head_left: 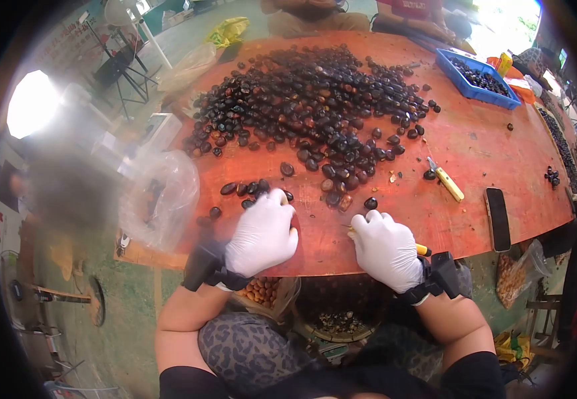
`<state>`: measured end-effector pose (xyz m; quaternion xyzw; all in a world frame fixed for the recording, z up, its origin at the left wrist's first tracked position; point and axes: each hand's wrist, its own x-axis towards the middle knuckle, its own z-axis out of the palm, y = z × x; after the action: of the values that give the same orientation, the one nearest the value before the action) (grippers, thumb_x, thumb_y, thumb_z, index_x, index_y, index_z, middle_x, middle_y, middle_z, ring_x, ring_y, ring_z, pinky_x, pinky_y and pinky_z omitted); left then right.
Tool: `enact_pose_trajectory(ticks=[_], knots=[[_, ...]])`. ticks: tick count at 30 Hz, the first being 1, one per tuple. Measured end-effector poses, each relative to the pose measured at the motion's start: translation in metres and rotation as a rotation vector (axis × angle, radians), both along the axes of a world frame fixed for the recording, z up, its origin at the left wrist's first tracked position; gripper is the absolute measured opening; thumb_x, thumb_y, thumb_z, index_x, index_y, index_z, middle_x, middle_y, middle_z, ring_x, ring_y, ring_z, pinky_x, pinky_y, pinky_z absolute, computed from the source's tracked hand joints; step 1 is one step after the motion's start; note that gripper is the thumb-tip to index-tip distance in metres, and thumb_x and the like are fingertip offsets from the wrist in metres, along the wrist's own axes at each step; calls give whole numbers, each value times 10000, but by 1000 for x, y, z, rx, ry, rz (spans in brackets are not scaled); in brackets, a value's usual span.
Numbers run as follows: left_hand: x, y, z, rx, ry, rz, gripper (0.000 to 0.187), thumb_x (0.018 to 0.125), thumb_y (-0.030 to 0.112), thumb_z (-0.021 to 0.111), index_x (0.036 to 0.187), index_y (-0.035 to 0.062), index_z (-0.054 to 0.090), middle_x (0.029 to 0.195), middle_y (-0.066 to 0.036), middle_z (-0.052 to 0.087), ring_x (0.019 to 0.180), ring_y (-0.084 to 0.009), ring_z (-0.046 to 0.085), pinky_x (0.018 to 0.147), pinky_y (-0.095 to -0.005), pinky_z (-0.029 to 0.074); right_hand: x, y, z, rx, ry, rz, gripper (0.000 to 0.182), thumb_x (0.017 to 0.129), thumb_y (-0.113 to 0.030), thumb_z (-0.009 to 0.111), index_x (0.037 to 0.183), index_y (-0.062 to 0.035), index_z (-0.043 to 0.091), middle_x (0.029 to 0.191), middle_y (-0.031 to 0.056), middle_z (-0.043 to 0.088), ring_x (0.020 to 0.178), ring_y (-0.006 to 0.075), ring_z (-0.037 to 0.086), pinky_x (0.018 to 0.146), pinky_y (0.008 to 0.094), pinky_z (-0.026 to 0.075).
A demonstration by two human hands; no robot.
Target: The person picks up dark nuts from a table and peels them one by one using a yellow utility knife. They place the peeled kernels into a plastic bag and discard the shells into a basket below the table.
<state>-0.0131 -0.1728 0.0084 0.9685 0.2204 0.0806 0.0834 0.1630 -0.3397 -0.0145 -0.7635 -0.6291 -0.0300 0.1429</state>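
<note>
A large pile of dark brown nuts [308, 100] spreads over the red table [328, 253]. My left hand [263, 229], in a white glove, has its fingers curled at a small group of dark nuts [252, 188] near the front edge; whether it holds one is hidden. My right hand [387, 249], also gloved, is closed around a yellow-handled tool [423, 250], whose end sticks out beside the palm. One dark nut [371, 203] lies just beyond the right hand. Black bands circle both wrists.
Right of the pile lie a yellow-handled knife [449, 184] and a black phone [498, 219]. A blue tray [478, 78] of dark pieces stands at the back right. A clear plastic bag [158, 199] hangs at the left edge. Two people sit across the table.
</note>
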Motion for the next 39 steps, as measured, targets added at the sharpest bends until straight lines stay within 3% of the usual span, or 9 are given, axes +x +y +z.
enact_pose_trajectory(ticks=[4, 5, 8, 17, 20, 21, 25, 39], knots=[[24, -2, 6, 3, -127, -1, 295, 779, 176, 774, 988, 18, 639, 1030, -150, 590, 988, -366, 590, 872, -448, 501, 3, -1, 2, 23, 37, -32, 151, 889, -208, 658, 891, -87, 567, 837, 120, 591, 781, 298, 645, 570, 415, 538], [32, -1, -2, -6, -194, -94, 344, 793, 188, 772, 1060, 40, 614, 1016, -145, 591, 992, -363, 590, 875, -445, 499, 4, -1, 1, 21, 23, -28, 150, 892, -210, 652, 896, -84, 571, 850, 125, 601, 780, 289, 653, 566, 403, 546], [47, -7, -24, -66, -148, -127, 335, 837, 179, 738, 1125, 81, 600, 1014, -130, 597, 992, -354, 593, 847, -442, 506, 5, -3, 1, 10, 14, -28, 152, 896, -214, 648, 902, -81, 575, 863, 129, 614, 785, 280, 664, 564, 394, 554], [50, 0, -36, -68, -226, -119, 288, 856, 173, 734, 1094, 67, 610, 967, -145, 602, 912, -356, 616, 794, -435, 514, 5, -4, -2, 30, 18, -22, 158, 896, -225, 652, 898, -88, 572, 847, 119, 606, 775, 283, 658, 569, 401, 546], [38, -7, -28, -320, -332, -20, 267, 845, 120, 739, 1067, 43, 612, 948, -138, 603, 823, -317, 638, 752, -386, 528, 7, -4, -2, 64, 28, 7, 150, 894, -219, 654, 896, -94, 570, 844, 107, 597, 772, 278, 650, 573, 402, 540], [32, -8, -21, -465, -286, -37, 254, 828, 76, 744, 1048, 26, 628, 939, -118, 602, 765, -247, 642, 730, -339, 531, 7, -4, -3, 75, 33, 20, 148, 893, -217, 655, 895, -96, 569, 843, 102, 594, 772, 275, 648, 575, 402, 538], [19, -7, -22, -596, -190, -81, 253, 810, 66, 776, 1029, 11, 660, 931, -98, 600, 779, -191, 633, 746, -324, 529, 0, 2, -2, 69, 1, 120, 135, 865, -200, 667, 909, -106, 582, 844, 80, 587, 781, 258, 639, 581, 389, 530], [18, -7, -26, -588, -229, -78, 274, 786, 96, 823, 972, -2, 647, 881, -108, 599, 760, -211, 621, 712, -334, 514, -3, 8, 0, 25, -59, 102, 93, 839, -150, 627, 902, -99, 583, 826, 84, 593, 768, 253, 645, 586, 379, 536]])
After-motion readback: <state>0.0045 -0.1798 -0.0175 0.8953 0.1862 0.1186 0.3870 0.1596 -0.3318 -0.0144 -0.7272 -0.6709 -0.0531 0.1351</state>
